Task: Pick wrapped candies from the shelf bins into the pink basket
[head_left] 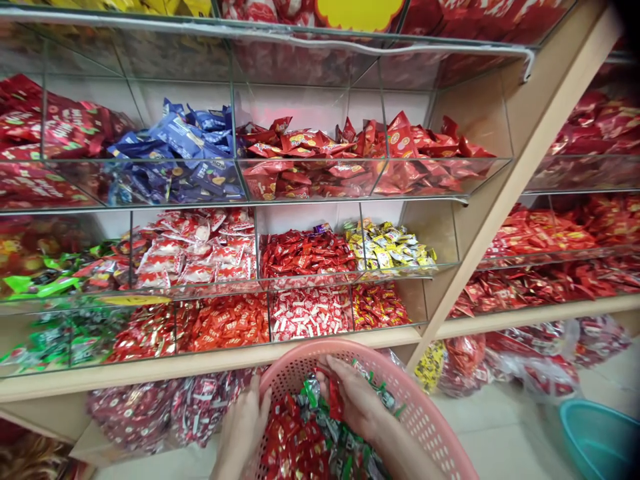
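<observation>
A pink perforated plastic basket [430, 417] stands low in front of me, with red-wrapped candies [295, 443] on its left side and green and silver ones [345, 443] on its right. My left hand [245, 420] is closed on the basket's left rim, thumb and fingers at the edge. Inside the basket, my right hand [350, 397] has its fingers curled around a red-wrapped candy [335, 400]. Green and silver wrappers lie close around those fingers. The palm side of the right hand is partly hidden.
Glass-fronted shelves hold red candies [310, 257], blue packets [175, 153], yellow-white candies [390, 247] and green ones [55, 273]. A wooden post [505, 193] divides the shelving. Filled plastic bags [135, 413] lie beneath. A teal basin [600, 433] sits at lower right.
</observation>
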### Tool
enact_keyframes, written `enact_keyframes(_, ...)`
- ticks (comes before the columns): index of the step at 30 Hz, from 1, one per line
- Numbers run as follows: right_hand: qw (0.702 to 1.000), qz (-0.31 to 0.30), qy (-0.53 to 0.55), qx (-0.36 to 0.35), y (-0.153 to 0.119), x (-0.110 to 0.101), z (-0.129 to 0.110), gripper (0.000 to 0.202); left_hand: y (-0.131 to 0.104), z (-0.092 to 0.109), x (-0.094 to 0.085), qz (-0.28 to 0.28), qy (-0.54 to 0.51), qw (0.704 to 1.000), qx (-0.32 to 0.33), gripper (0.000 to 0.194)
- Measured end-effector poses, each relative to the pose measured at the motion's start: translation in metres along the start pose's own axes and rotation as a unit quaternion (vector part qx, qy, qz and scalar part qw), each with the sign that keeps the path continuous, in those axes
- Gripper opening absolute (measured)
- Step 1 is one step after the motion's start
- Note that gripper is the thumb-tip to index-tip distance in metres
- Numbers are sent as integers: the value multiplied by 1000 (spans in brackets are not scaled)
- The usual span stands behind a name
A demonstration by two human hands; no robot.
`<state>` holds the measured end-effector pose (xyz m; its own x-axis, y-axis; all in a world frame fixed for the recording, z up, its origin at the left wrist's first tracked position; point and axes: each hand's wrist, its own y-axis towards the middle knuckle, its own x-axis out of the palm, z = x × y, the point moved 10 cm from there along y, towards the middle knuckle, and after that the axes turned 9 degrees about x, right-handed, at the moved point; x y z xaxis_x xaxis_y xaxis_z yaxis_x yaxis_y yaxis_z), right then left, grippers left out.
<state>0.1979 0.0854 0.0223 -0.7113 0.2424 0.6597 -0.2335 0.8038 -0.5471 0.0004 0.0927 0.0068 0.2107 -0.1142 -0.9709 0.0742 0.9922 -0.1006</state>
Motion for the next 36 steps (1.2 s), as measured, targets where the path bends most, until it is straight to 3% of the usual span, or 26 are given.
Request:
enact_keyframes(2,999,-45,-9,2,-4,10,2,28,0,0,1,-6,4,1000,-2,48)
enact_keyframes(6,988,-120,-71,-63,-26,36,-11,43,-1,-2,2,-6,3,1000,-10,47)
enact_keyframes(12,958,-135,-184,-172,-48,52,-25,56,-2,-1,0,-4,2,1000,-12,49)
enact_keyframes(20,955,-142,-200,-167,-56,58,-23,52,-3,-1,0,-1,-5,1000,-8,49)
enact_keyframes(27,962,-139,-180,-153,-57,59,-22,56,-3,-1,1,1,-2,1000,-9,50)
enact_keyframes(31,957,-132,-224,-132,-38,45,-9,57,-4,1,-1,8,6,1000,-5,49)
enact_keyframes(34,936,-109,-315,-110,-12,22,11,57,-5,3,-4,13,10,1000,-2,48)
enact_keyframes(36,901,-102,-395,-145,0,13,19,58,-6,4,-4,9,12,1000,-4,48)
